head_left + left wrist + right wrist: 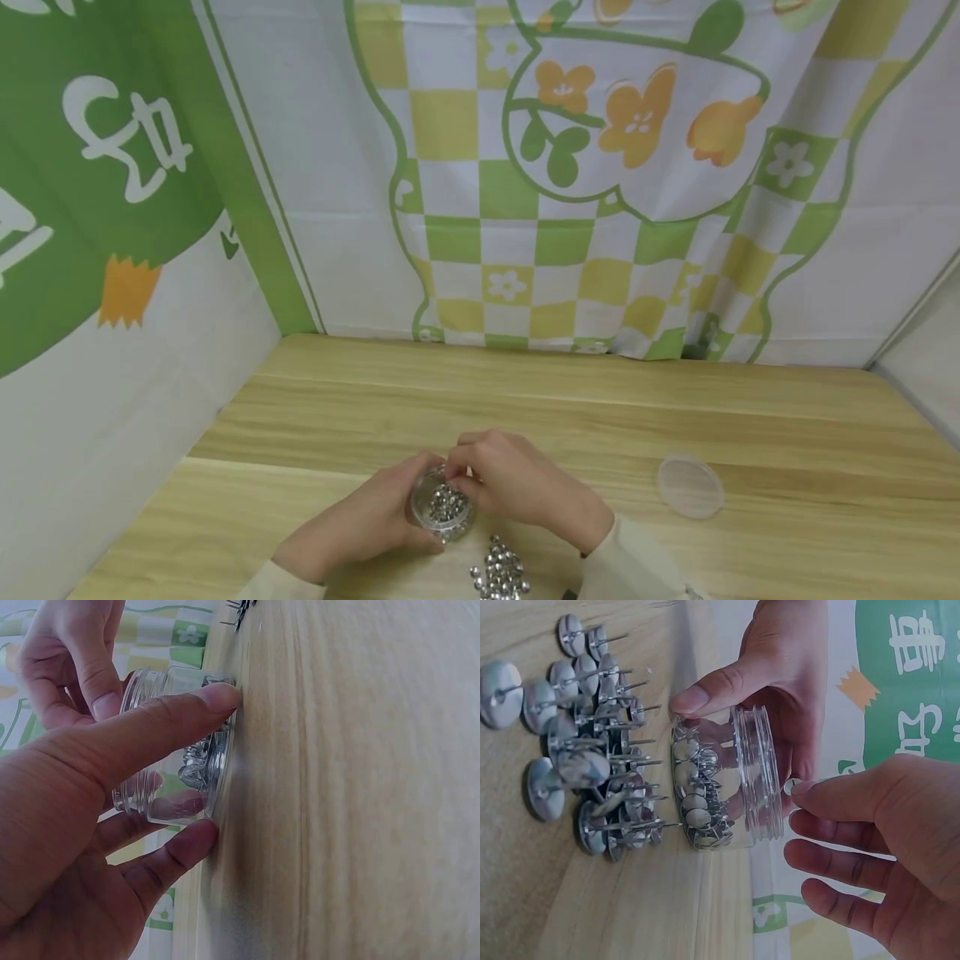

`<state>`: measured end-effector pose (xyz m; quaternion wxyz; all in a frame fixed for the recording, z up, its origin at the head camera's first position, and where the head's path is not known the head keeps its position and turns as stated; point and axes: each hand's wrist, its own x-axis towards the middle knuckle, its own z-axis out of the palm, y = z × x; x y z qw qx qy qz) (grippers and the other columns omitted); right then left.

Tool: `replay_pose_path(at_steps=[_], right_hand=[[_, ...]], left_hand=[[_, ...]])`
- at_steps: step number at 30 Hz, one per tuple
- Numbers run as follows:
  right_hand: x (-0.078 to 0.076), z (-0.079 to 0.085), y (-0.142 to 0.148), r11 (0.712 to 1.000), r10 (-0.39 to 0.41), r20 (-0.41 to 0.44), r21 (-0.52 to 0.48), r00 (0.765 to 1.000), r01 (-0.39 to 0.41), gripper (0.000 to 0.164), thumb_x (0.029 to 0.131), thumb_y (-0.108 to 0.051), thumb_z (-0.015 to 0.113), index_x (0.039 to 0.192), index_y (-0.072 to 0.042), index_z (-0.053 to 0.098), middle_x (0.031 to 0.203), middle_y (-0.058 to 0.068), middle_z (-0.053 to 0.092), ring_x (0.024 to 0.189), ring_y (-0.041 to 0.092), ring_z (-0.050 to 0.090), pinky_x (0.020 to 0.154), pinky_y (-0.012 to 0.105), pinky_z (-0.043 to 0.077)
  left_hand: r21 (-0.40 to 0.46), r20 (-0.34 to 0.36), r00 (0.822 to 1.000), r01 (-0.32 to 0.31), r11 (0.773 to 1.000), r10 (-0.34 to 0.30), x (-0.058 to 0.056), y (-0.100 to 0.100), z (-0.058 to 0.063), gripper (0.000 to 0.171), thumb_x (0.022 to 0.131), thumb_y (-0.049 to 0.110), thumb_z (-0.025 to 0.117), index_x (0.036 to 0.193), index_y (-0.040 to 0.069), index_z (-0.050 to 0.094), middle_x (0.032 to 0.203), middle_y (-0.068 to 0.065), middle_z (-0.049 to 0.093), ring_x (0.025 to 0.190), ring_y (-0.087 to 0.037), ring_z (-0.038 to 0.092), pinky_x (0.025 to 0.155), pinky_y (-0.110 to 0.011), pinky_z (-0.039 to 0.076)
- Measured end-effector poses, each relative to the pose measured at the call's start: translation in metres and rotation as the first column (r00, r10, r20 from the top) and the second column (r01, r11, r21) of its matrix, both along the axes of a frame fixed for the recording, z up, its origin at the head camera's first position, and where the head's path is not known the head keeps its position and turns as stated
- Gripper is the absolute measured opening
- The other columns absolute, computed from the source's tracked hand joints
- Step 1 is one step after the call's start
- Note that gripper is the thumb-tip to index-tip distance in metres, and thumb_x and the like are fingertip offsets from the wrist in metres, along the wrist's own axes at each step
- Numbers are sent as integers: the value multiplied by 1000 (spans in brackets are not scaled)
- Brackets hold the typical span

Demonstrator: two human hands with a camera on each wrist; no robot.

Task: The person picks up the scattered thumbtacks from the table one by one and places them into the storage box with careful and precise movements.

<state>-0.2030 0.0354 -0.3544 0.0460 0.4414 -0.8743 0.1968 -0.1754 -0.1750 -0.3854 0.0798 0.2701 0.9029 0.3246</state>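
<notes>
My left hand (382, 512) grips a clear plastic jar (442, 512), thumb on one side and fingers round the other. Silver thumbtacks (697, 787) lie heaped in the jar's bottom, seen through its wall in the right wrist view. Over the jar's open mouth is my right hand (510, 479), its thumb and forefinger pinching a single thumbtack (792, 785) by the threaded rim. The right hand's other fingers are loosely bent. Beside the jar, a pile of thumbtacks (501, 571) lies on the table, most with their pins pointing up.
A round translucent lid (691, 487) lies flat on the wooden table (810, 450), right of the hands. Behind the table hangs a checked, flowered curtain (510, 237). A green and white printed cloth (172, 250) covers the left side.
</notes>
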Motion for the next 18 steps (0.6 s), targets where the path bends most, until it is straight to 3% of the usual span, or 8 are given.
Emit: replay_pose_path(at_steps=[18], right_hand=[[1, 1, 1, 1000, -4, -13, 9, 1000, 4, 6, 88, -17, 70, 91, -18, 75, 86, -10, 69, 73, -5, 56, 67, 8, 47]], left_hand=[[-6, -9, 1000, 3, 1000, -3, -1, 0, 0, 74, 64, 31, 86, 126, 15, 50, 126, -4, 62, 115, -25, 61, 99, -49, 51]])
